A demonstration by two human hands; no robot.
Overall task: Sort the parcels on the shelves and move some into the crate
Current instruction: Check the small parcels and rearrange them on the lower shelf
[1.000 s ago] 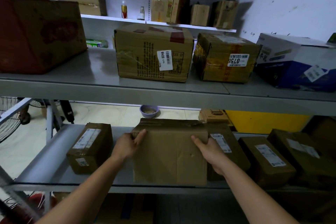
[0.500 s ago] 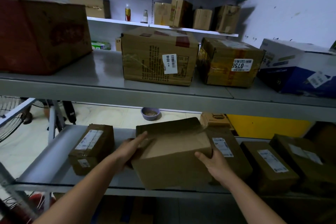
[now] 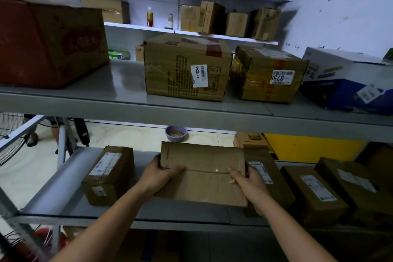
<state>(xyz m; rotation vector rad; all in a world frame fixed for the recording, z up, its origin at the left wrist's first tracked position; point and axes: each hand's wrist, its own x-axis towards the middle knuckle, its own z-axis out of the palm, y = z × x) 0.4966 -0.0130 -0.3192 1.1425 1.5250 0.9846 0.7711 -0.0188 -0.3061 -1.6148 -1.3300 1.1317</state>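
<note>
A plain brown cardboard parcel (image 3: 204, 174) lies on the lower grey shelf (image 3: 70, 181), its taped seam facing up. My left hand (image 3: 159, 174) grips its left end with the thumb over the top. Gripping its right end is my right hand (image 3: 248, 183). A small labelled parcel (image 3: 108, 174) stands to the left of it. Three more labelled parcels, the nearest (image 3: 265, 176), sit close on the right. No crate is clearly in view.
The upper grey shelf (image 3: 119, 95) carries a big red-brown box (image 3: 49, 42), two taped cartons (image 3: 187, 68) (image 3: 268, 74) and a blue-white box (image 3: 348, 78). White wall shelves behind hold small boxes and bottles. A fan (image 3: 10, 136) and a purple bowl (image 3: 176, 133) stand on the floor.
The parcel was upright in both hands; it has been tipped back and now lies flat on the lower shelf, seam up. Both hands stayed on its ends.
</note>
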